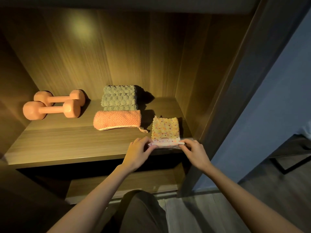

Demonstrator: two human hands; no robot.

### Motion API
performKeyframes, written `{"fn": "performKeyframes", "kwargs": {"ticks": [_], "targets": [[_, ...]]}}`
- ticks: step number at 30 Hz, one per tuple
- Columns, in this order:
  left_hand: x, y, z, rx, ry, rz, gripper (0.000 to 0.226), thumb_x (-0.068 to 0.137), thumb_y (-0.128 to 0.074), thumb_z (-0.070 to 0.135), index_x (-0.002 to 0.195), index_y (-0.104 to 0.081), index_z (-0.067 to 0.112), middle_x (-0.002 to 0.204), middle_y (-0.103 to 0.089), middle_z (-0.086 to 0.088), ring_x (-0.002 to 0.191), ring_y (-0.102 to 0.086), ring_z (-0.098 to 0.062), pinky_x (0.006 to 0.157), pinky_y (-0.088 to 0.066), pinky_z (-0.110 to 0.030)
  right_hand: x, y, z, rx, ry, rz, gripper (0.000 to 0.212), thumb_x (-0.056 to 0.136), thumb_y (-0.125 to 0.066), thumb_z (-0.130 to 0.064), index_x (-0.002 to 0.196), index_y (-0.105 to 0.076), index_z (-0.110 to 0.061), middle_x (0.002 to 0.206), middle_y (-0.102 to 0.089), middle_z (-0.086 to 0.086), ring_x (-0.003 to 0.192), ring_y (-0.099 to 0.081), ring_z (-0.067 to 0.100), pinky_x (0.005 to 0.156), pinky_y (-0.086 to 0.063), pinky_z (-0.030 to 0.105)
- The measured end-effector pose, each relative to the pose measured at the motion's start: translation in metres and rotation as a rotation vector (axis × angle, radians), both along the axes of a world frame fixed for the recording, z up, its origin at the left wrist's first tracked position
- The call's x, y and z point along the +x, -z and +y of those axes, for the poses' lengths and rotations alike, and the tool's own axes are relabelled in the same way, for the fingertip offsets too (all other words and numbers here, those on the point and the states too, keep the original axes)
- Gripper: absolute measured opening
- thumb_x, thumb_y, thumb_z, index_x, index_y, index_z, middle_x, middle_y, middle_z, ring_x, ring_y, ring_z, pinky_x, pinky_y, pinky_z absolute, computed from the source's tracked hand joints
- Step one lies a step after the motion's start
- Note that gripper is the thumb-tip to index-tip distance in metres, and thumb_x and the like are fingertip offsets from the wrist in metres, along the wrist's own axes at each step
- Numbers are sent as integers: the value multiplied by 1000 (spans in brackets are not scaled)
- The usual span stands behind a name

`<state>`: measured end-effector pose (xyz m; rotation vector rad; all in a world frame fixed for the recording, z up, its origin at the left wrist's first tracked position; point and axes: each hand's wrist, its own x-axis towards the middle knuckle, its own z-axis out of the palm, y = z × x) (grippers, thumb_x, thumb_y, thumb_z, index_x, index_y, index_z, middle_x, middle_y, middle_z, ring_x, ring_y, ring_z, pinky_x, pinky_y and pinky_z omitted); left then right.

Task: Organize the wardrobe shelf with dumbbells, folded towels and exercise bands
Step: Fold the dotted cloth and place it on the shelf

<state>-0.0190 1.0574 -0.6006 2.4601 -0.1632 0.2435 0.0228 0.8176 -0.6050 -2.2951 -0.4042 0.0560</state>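
A speckled yellow towel (165, 128) lies at the front right of the wooden shelf (67, 145). My left hand (138, 153) pinches its near left corner and my right hand (196, 153) pinches its near right corner, with the near edge folded over. Behind it and to the left lies a folded orange towel (117, 121), and a folded grey-green towel (119, 98) sits behind that one. Two orange dumbbells (52, 108) lie side by side at the back left of the shelf. No exercise band is in view.
The wardrobe's right side wall (190, 81) stands close beside the speckled towel. A dark door frame (235, 98) runs down the right. A lower shelf (126, 182) shows beneath, and my knee (141, 212) is in front of it.
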Motion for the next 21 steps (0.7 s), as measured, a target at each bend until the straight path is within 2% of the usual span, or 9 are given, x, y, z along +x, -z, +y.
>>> {"fn": "performKeyframes", "kwargs": {"ticks": [4,6,8,10,13,15,18,21], "targets": [[5,-1,-1,-197,-156,58,14,94,-56,35,88,-60,23,83,-65,6,82,-60,-13,71,-45,-31,6,-4,9,57,128,59,22,95,-56,-31,111,-64,-17,102,-67,-3,89,-60,0,64,-48,12],[10,-1,-3,-147,-199,100,17,95,-53,36,90,-62,22,85,-67,6,83,-61,-13,77,-47,-34,8,-4,13,72,175,88,25,95,-58,-31,113,-64,-14,101,-68,-2,93,-63,7,63,-49,14],[14,-1,-5,-54,-231,129,22,96,-51,37,93,-63,20,87,-67,5,86,-61,-16,84,-46,-37,9,-6,17,54,223,78,28,93,-60,-31,115,-62,-14,97,-67,-3,89,-63,8,66,-53,20],[18,-1,-7,9,-267,129,24,96,-50,37,89,-63,18,82,-67,4,85,-62,-20,84,-44,-37,10,-7,20,11,272,41,26,92,-61,-32,113,-60,-17,88,-62,-9,79,-60,6,65,-55,23],[21,1,-10,97,-304,121,25,94,-48,35,87,-63,16,82,-68,0,85,-61,-24,81,-45,-37,11,-10,24,-77,292,-14,25,92,-62,-31,113,-53,-21,82,-61,-9,70,-59,5,58,-50,21],[21,1,-11,141,-313,100,24,94,-49,34,89,-62,15,83,-68,-2,85,-61,-25,80,-46,-38,10,-11,25,-144,268,-72,29,92,-61,-28,118,-50,-22,91,-62,-5,76,-60,8,60,-48,21],[21,1,-11,169,-280,-4,15,92,-54,29,97,-57,14,93,-61,-3,90,-56,-24,77,-44,-38,11,-11,25,-255,157,-225,33,92,-61,-23,124,-50,-22,115,-53,-2,103,-51,11,75,-47,21],[22,-1,-9,277,-92,-161,23,89,-60,15,111,-56,11,112,-52,-9,98,-50,-27,76,-42,-36,12,-13,20,-368,-85,-339,41,89,-63,-12,129,-55,-21,131,-49,-2,119,-42,12,90,-44,23]]}}
